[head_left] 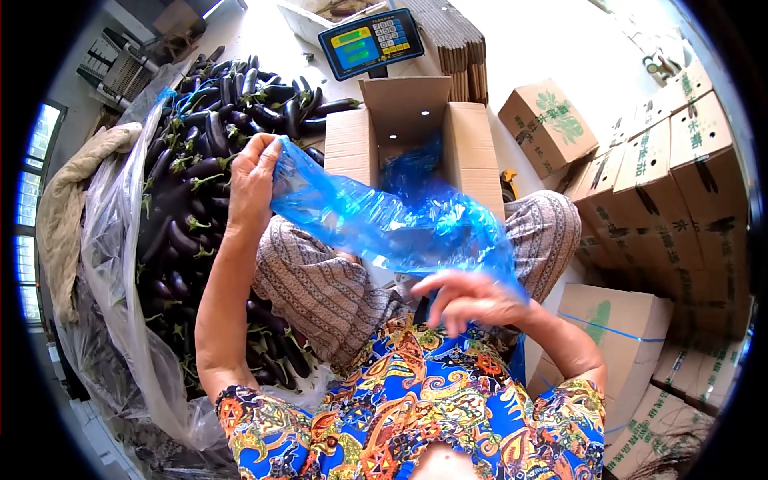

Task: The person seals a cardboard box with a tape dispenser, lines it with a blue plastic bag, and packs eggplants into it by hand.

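Observation:
My left hand (254,180) is raised and closed on one end of a thin blue plastic bag (392,228). The bag stretches across to the right in front of an open cardboard box (349,148), and some blue plastic shows inside that box. My right hand (472,300), a little blurred, is at the bag's lower right end with its fingers apart. Nothing shows between those fingers, though the film lies against the back of the hand and the wrist. A large heap of eggplants (214,136) lies to the left of my left arm.
A weighing scale display (372,44) stands behind the box, beside a stack of flattened cartons (452,48). Printed cartons (648,192) are piled at the right, and a strapped carton (612,328) sits near my right elbow. Clear plastic sheeting (120,264) edges the eggplants.

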`<action>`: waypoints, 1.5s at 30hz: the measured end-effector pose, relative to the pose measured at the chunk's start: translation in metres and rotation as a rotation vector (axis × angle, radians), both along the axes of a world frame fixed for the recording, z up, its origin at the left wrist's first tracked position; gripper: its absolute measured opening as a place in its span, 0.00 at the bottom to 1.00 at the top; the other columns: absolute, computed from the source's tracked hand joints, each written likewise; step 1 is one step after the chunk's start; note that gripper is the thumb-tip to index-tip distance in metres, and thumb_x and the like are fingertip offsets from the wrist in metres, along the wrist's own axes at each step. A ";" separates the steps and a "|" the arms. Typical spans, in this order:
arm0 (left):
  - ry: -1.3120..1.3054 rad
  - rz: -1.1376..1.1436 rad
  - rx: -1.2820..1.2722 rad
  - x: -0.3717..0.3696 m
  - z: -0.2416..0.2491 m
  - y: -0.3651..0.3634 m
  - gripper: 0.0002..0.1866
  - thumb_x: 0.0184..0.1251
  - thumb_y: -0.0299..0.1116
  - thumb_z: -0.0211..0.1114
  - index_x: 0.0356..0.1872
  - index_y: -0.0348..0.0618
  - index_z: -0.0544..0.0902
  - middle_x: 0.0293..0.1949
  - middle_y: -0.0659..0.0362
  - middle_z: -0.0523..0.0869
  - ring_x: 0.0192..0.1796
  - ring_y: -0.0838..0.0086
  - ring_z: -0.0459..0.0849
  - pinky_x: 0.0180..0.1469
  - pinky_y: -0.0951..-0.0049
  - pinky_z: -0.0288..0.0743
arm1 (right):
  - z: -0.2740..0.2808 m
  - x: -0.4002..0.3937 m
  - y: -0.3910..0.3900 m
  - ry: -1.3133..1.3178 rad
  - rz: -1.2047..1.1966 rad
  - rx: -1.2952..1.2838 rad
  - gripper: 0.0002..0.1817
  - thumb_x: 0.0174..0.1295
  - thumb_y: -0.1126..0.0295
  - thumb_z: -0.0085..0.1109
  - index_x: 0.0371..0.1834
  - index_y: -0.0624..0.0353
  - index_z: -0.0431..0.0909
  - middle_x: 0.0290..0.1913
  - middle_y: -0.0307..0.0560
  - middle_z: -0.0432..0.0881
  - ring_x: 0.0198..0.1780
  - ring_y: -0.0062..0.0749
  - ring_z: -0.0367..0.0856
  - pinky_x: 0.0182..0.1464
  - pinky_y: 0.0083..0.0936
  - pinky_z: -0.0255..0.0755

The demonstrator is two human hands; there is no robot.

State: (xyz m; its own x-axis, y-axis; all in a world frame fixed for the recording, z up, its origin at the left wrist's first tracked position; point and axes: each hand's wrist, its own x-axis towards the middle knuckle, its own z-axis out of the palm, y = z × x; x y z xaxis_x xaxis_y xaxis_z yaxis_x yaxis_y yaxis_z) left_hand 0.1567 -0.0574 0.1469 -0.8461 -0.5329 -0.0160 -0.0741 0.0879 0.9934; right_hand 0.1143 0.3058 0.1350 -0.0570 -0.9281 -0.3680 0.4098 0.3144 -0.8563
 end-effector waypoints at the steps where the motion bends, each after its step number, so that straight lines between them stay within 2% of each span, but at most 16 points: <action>1: 0.023 -0.005 0.006 0.000 0.001 -0.001 0.08 0.77 0.33 0.57 0.37 0.42 0.81 0.27 0.71 0.77 0.28 0.90 0.71 0.31 0.86 0.66 | -0.003 -0.003 0.006 0.021 -0.189 -0.170 0.22 0.75 0.66 0.50 0.69 0.58 0.65 0.42 0.48 0.83 0.34 0.24 0.83 0.37 0.18 0.75; 4: 0.056 0.038 -0.034 -0.002 -0.002 -0.003 0.09 0.76 0.35 0.58 0.34 0.46 0.81 0.26 0.73 0.76 0.24 0.93 0.68 0.24 0.91 0.60 | -0.021 -0.017 0.004 0.328 -0.900 0.016 0.27 0.74 0.63 0.52 0.73 0.58 0.59 0.57 0.54 0.77 0.47 0.29 0.81 0.41 0.20 0.76; 6: 0.031 0.022 -0.032 0.000 -0.005 -0.006 0.09 0.75 0.34 0.60 0.33 0.45 0.81 0.26 0.73 0.75 0.24 0.93 0.67 0.25 0.90 0.59 | -0.046 -0.030 0.016 0.321 -1.116 0.120 0.28 0.73 0.62 0.53 0.72 0.59 0.60 0.61 0.52 0.73 0.53 0.30 0.79 0.44 0.22 0.76; 8: 0.032 -0.015 -0.009 0.002 -0.010 -0.006 0.08 0.75 0.35 0.60 0.35 0.44 0.82 0.27 0.73 0.75 0.27 0.92 0.66 0.28 0.89 0.59 | -0.034 -0.023 0.018 0.395 -0.952 0.125 0.25 0.71 0.66 0.54 0.70 0.58 0.64 0.60 0.49 0.76 0.48 0.26 0.79 0.43 0.22 0.76; 14: 0.067 -0.136 -0.009 0.005 0.006 -0.004 0.07 0.72 0.32 0.63 0.43 0.40 0.83 0.30 0.71 0.80 0.31 0.90 0.71 0.34 0.89 0.63 | 0.068 -0.031 0.016 -0.033 -0.099 -0.050 0.27 0.62 0.69 0.62 0.65 0.65 0.70 0.44 0.46 0.85 0.28 0.21 0.78 0.31 0.17 0.73; 16: 0.082 -0.232 -0.005 0.011 0.017 -0.006 0.08 0.70 0.29 0.65 0.47 0.38 0.83 0.29 0.67 0.82 0.31 0.88 0.77 0.34 0.87 0.69 | 0.063 -0.039 0.027 0.178 -0.372 -0.365 0.31 0.59 0.69 0.64 0.66 0.67 0.69 0.49 0.49 0.84 0.29 0.20 0.77 0.30 0.15 0.71; 18: 0.130 -0.276 -0.004 0.017 0.028 -0.001 0.09 0.70 0.28 0.65 0.48 0.37 0.83 0.29 0.65 0.83 0.32 0.86 0.81 0.34 0.86 0.73 | 0.084 -0.040 -0.003 0.383 -0.910 -0.215 0.31 0.61 0.67 0.64 0.67 0.66 0.69 0.55 0.52 0.80 0.39 0.22 0.79 0.38 0.17 0.72; 20: 0.179 -0.335 -0.010 0.021 0.037 0.002 0.12 0.69 0.26 0.65 0.51 0.37 0.82 0.31 0.59 0.87 0.34 0.82 0.85 0.37 0.85 0.77 | 0.069 -0.065 -0.003 0.662 -1.062 0.003 0.31 0.65 0.60 0.61 0.68 0.64 0.68 0.61 0.51 0.77 0.52 0.26 0.78 0.48 0.21 0.72; 23: 0.259 -0.434 0.002 0.024 0.045 0.010 0.12 0.68 0.25 0.65 0.51 0.36 0.82 0.33 0.53 0.90 0.34 0.80 0.87 0.36 0.83 0.79 | 0.042 -0.095 -0.014 0.663 -0.726 0.209 0.35 0.66 0.51 0.62 0.69 0.65 0.67 0.64 0.55 0.74 0.62 0.37 0.75 0.57 0.31 0.73; 26: 0.372 -0.458 0.033 0.024 0.050 0.022 0.12 0.67 0.25 0.65 0.51 0.34 0.82 0.33 0.51 0.90 0.34 0.78 0.88 0.36 0.82 0.80 | 0.001 -0.102 -0.040 0.613 -0.313 0.435 0.45 0.57 0.42 0.69 0.68 0.67 0.68 0.59 0.57 0.77 0.59 0.43 0.77 0.60 0.33 0.72; 28: 0.339 -0.407 -0.040 0.025 0.055 0.020 0.12 0.67 0.25 0.65 0.50 0.35 0.82 0.33 0.52 0.89 0.34 0.78 0.87 0.37 0.81 0.80 | -0.010 -0.100 -0.045 0.415 -0.135 0.339 0.32 0.57 0.50 0.72 0.57 0.63 0.79 0.47 0.49 0.84 0.49 0.32 0.81 0.54 0.27 0.74; 31: 0.222 -0.223 -0.218 0.029 0.054 0.008 0.11 0.69 0.27 0.65 0.49 0.36 0.83 0.32 0.57 0.88 0.35 0.82 0.84 0.39 0.84 0.77 | -0.020 -0.102 -0.028 0.332 -0.163 0.251 0.16 0.62 0.59 0.68 0.46 0.58 0.84 0.39 0.38 0.84 0.41 0.22 0.79 0.49 0.21 0.73; 36: 0.055 -0.291 -0.291 0.025 0.023 -0.030 0.14 0.66 0.21 0.65 0.53 0.36 0.82 0.30 0.64 0.84 0.32 0.87 0.80 0.35 0.87 0.74 | -0.005 -0.121 0.001 0.336 -0.617 0.222 0.07 0.69 0.65 0.60 0.41 0.56 0.79 0.35 0.37 0.83 0.37 0.18 0.80 0.42 0.18 0.76; 39: -0.191 -0.482 -0.221 0.019 0.019 -0.033 0.22 0.56 0.18 0.71 0.55 0.36 0.81 0.30 0.66 0.81 0.29 0.90 0.77 0.32 0.88 0.72 | 0.005 -0.123 -0.010 0.497 -0.785 0.215 0.05 0.72 0.69 0.56 0.43 0.57 0.78 0.31 0.34 0.79 0.30 0.13 0.76 0.34 0.15 0.74; 41: -0.213 -0.536 -0.389 0.012 0.009 -0.038 0.14 0.55 0.22 0.70 0.45 0.34 0.84 0.27 0.65 0.81 0.28 0.87 0.77 0.31 0.85 0.72 | 0.007 -0.130 -0.020 0.593 -0.872 0.160 0.05 0.73 0.71 0.53 0.43 0.57 0.78 0.32 0.31 0.78 0.28 0.13 0.72 0.31 0.15 0.71; 45: -0.248 -0.509 -0.475 0.003 -0.001 -0.054 0.05 0.61 0.25 0.68 0.35 0.33 0.84 0.25 0.64 0.82 0.28 0.84 0.77 0.32 0.79 0.73 | 0.002 -0.152 -0.039 1.353 -0.881 0.092 0.06 0.71 0.71 0.55 0.43 0.61 0.80 0.26 0.44 0.82 0.26 0.23 0.79 0.30 0.24 0.73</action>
State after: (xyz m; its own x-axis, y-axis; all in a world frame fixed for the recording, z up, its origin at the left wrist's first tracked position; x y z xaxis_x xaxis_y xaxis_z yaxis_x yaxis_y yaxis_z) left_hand 0.1596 -0.1119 0.1459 -0.9919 -0.0728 -0.1041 -0.1270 0.5874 0.7993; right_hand -0.0375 0.2670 0.1366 -0.8446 -0.4119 0.3421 -0.5185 0.4700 -0.7143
